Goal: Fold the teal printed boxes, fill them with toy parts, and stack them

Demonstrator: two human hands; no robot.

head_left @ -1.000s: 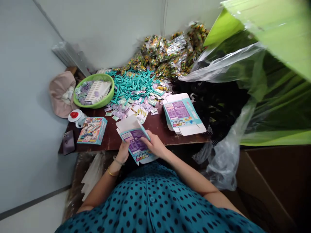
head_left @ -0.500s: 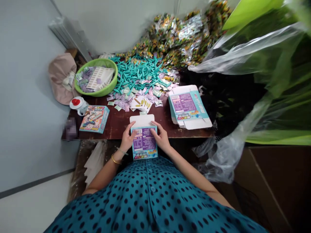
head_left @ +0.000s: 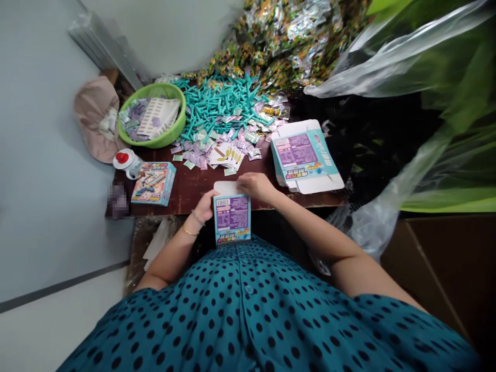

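Observation:
A blue and purple cardboard box [head_left: 232,217] is upright against my body at the table's front edge, its white end flap [head_left: 225,188] raised on the far side. My left hand [head_left: 205,205] grips the box by its left side near the top. At the top right corner, my right hand [head_left: 253,185] has its fingers bent over the flap and the box's opening. The fingertips are partly hidden, so whether they pinch anything does not show. Beyond the hands lie printed instruction sheets [head_left: 227,155] and small purple and green sachets [head_left: 194,155].
Flat unfolded boxes [head_left: 304,160] are stacked at right. A finished-looking box [head_left: 153,183], a lidded mug [head_left: 127,164] and a green basket [head_left: 176,129] stand at left. Teal plastic pieces [head_left: 220,106] are heaped behind, with bags of coloured bits [head_left: 287,46] further back.
My right hand has moved from the box's right side up to its top flap, fingers now curled. My left hand keeps its hold. The box stands more upright.

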